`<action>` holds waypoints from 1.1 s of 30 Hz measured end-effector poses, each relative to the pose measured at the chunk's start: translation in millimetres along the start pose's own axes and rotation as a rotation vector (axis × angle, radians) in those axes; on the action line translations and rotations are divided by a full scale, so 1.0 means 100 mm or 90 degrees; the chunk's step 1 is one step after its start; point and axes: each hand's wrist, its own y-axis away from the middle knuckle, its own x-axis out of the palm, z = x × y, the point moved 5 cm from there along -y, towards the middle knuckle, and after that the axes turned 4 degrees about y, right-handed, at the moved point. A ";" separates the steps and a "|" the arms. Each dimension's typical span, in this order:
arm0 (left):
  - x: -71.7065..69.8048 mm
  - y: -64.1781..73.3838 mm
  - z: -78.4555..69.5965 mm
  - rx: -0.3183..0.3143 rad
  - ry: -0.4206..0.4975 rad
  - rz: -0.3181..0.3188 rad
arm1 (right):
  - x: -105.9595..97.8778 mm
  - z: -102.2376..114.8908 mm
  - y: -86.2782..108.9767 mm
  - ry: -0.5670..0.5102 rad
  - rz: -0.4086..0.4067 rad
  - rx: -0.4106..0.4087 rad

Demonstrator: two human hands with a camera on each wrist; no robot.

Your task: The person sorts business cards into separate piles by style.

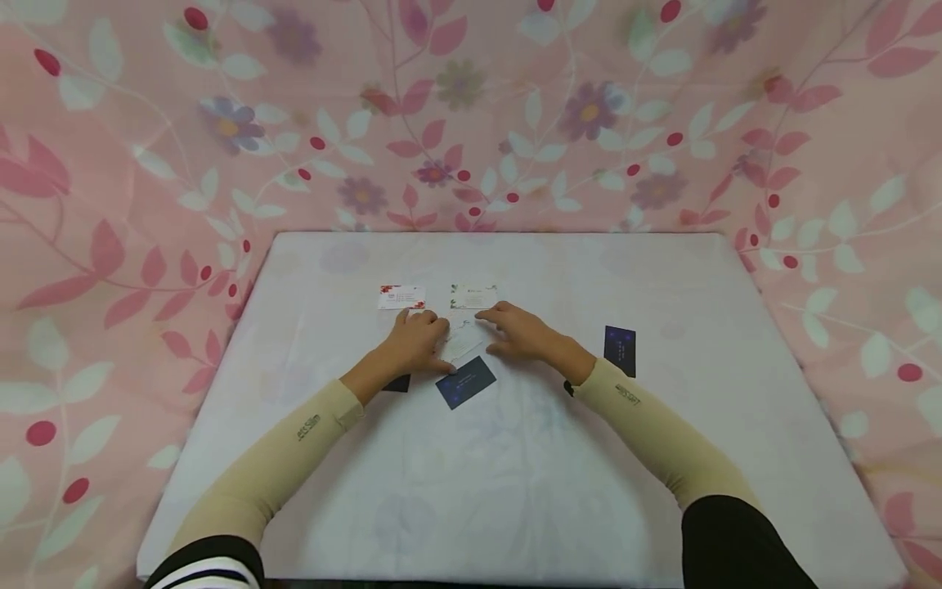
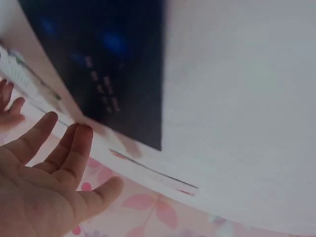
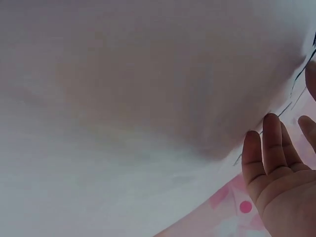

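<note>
A white card with green print (image 1: 461, 341) lies tilted on the table between the two hands. My left hand (image 1: 420, 339) is on its left side, fingers loosely spread, thumb by the top of a dark blue card (image 1: 466, 383). From the right, my right hand (image 1: 524, 332) reaches toward the white card with relaxed fingers; whether its fingertips touch the card I cannot tell. Beneath the left wrist, another dark card (image 1: 398, 384) is partly hidden; a dark card (image 2: 113, 64) looms large in the left wrist view. Neither hand grips anything.
Behind the hands lie a white card with red flowers (image 1: 401, 297) and a white card with green leaves (image 1: 473, 296). A dark blue card (image 1: 621, 351) lies beside the right forearm. A white cloth (image 1: 559, 491) covers the table; floral fabric (image 1: 471, 106) hangs around it.
</note>
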 end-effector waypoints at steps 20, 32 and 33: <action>-0.05 0.00 0.16 0.046 0.059 0.012 | 0.04 -0.03 -0.31 -0.034 0.040 0.016; -0.08 -0.01 0.18 0.039 0.073 -0.009 | 0.02 -0.07 -0.25 -0.123 0.008 0.022; -0.08 -0.01 0.18 0.039 0.075 -0.011 | 0.02 -0.08 -0.25 -0.125 0.007 0.024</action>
